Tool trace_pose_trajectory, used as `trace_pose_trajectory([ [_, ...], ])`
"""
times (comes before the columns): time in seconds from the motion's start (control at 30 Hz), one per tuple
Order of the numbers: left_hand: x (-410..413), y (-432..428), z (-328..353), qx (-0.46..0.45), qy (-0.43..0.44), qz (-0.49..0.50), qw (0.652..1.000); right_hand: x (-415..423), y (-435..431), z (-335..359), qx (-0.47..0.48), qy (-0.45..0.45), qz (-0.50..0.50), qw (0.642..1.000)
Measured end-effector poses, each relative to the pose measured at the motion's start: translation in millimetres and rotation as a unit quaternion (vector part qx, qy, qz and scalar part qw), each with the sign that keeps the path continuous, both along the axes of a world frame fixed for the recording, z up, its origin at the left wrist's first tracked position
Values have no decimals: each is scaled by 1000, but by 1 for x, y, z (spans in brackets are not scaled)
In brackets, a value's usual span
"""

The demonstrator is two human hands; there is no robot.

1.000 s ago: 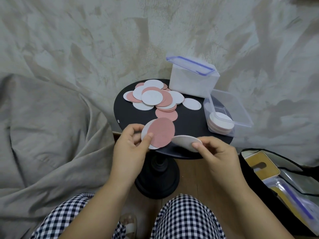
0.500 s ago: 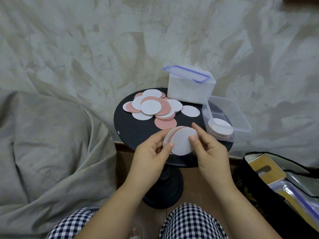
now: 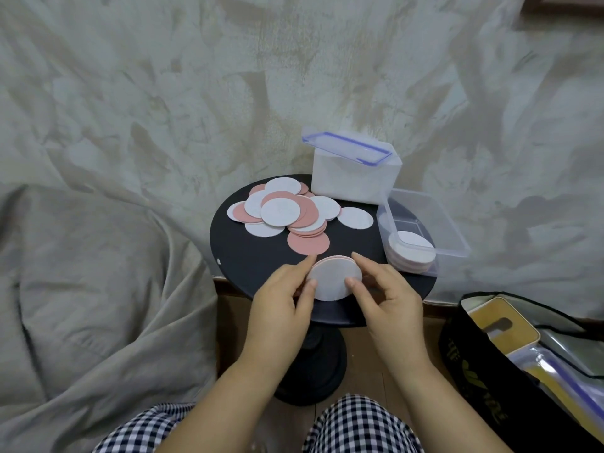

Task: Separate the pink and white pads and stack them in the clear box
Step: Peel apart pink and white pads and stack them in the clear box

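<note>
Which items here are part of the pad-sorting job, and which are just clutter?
In play:
- held pads, between left hand and right hand
- loose pad pile
- clear box with stacked pads

Lying about:
- lidded white container
- black bag
- grey cloth

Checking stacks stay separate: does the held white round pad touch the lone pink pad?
Apart. The head view shows black tabletop between the white round pad and lone pink pad.
</note>
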State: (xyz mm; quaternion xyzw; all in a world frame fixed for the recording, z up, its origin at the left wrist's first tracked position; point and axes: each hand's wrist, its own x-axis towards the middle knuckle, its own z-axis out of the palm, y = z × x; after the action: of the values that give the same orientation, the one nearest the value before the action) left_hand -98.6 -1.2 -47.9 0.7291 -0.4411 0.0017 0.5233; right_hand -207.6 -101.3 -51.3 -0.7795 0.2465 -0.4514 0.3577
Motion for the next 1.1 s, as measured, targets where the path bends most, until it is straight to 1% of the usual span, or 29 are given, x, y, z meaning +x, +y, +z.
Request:
trace_pose_trajectory([
  [0.07, -2, 2, 1, -46, 50, 7, 998, -1, 1, -1, -27, -11, -3, 1000],
  [0.13, -5, 4, 2, -80, 69, 18, 994, -2, 0, -1, -61, -26, -10, 998],
  [0.2, -5, 4, 1, -89, 54, 37, 994, -1, -1, -3, -88, -32, -16, 995],
  [0.27, -3, 2, -1, -80, 29, 49, 995, 0, -2, -6, -113, -20, -16, 993],
  [0.33, -1, 3, -2, -75, 22, 50, 996, 0, -1, -10, -123, -8, -5, 992],
  [0.4, 0, 3, -2, -78, 18, 55, 995, -1, -1, -10, -119, -6, -1, 993],
  [0.53, -3, 3, 0, -117, 80, 51, 989, -2, 0, -2, -60, -24, -1, 998],
  [0.6, -3, 3, 0, -118, 90, 46, 988, -1, 1, 0, -44, -30, -3, 999],
  [0.7, -1, 4, -4, -115, 90, 57, 988, -2, 2, -3, -48, -34, -3, 998],
  [0.83, -2, 4, -7, -115, 73, 72, 988, 0, 2, -6, -94, -35, -13, 995],
  [0.97, -2, 3, -7, -124, 73, 72, 987, 2, 3, -7, -107, -47, -16, 993],
  [1.03, -1, 3, -7, -121, 84, 64, 987, 0, 3, -6, -87, -47, -9, 995],
  [1.1, -1, 0, -4, -113, 107, 40, 987, -3, 1, 0, -29, -42, 3, 999],
])
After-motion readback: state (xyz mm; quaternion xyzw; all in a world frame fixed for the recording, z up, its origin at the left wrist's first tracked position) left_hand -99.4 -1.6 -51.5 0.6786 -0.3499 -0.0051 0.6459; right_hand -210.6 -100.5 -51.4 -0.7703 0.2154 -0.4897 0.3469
